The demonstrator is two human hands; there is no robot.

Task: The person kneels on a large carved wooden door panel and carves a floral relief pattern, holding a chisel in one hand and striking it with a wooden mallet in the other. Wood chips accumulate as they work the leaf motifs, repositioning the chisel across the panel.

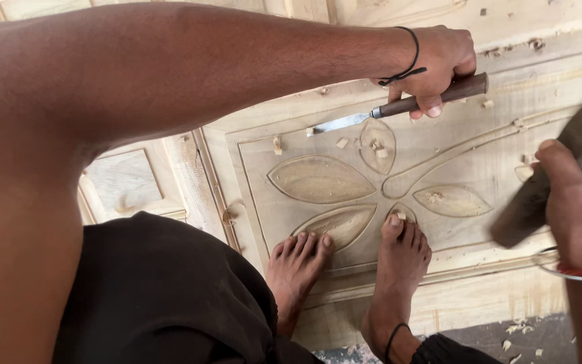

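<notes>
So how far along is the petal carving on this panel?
Done: three large petals and the right petal look hollowed and fairly smooth. In hand: the left hand holds a chisel with its blade at the top petal, where loose chips lie; the right hand grips a mallet. Left: the top petal, the small one by the toes, and the curved stem, only outlined.

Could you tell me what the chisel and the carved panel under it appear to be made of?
The chisel, gripped by the left hand, seems to have a bright metal blade and a dark, smooth wooden handle. The carved panel looks like pale, unfinished wood: matte, with visible grain, leaf-shaped hollows and loose chips lying on it.
</notes>
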